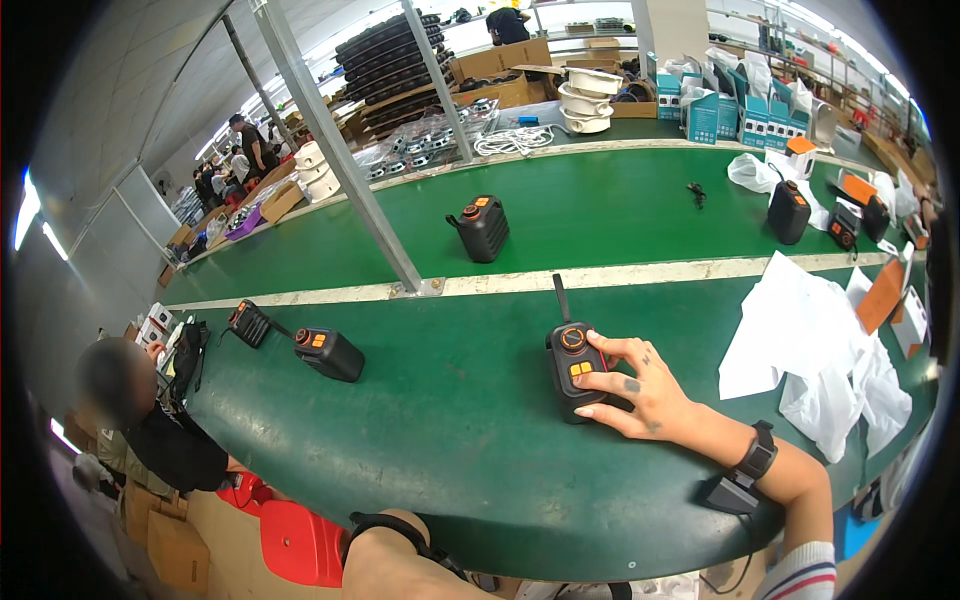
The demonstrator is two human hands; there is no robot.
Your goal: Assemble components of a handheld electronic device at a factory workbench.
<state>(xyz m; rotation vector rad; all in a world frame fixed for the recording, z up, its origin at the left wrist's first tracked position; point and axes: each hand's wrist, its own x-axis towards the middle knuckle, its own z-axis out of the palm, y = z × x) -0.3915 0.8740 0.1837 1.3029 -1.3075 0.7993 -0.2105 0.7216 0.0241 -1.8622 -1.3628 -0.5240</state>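
On the near green table stands a black portable speaker (564,360) with an orange-ringed knob, orange buttons and a strap pointing away from me. My right hand (645,392) grips it from the right. One finger lies on an orange button, another reaches beside the knob, and the thumb rests against the near side. A black strap with a small box (740,480) circles my right wrist. At the lower edge only part of my left forearm (395,565) shows, also strapped; the hand itself is out of sight. Two similar speakers, one nearer (330,354) and one farther (249,323), are to the left.
Beyond a pale divider, another speaker (483,229) stands on the far green belt (600,200), near a metal post (345,150). White plastic bags (790,340) and more speakers (789,212) lie right. A co-worker (165,435) sits left beside a red stool (300,543).
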